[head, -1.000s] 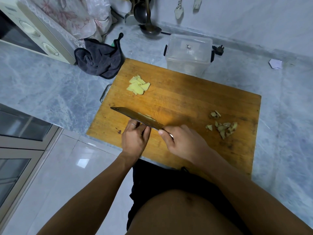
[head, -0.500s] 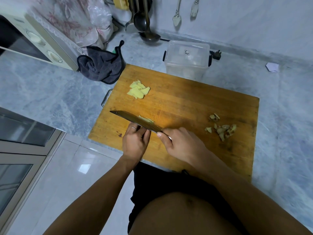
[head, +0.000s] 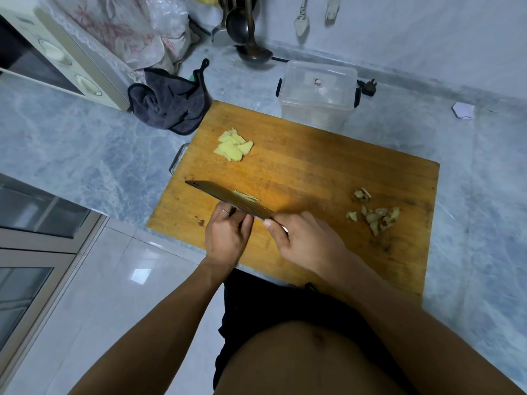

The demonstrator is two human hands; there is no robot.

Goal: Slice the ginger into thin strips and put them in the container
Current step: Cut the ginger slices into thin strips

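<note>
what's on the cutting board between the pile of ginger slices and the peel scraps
Nothing: in the head view, the cutting board is bare wood between the ginger slices and the peel scraps. The knife lies nearer the person.

A cutting board [head: 328, 178] lies on the desk [head: 85, 149]. A container [head: 318, 94] stands behind it, a cloth [head: 168, 105] at its far-left corner. Ginger slices [head: 232, 145] lie far-left on the board, ginger scraps [head: 373, 213] right, a knife [head: 228, 199] near-left.
</note>
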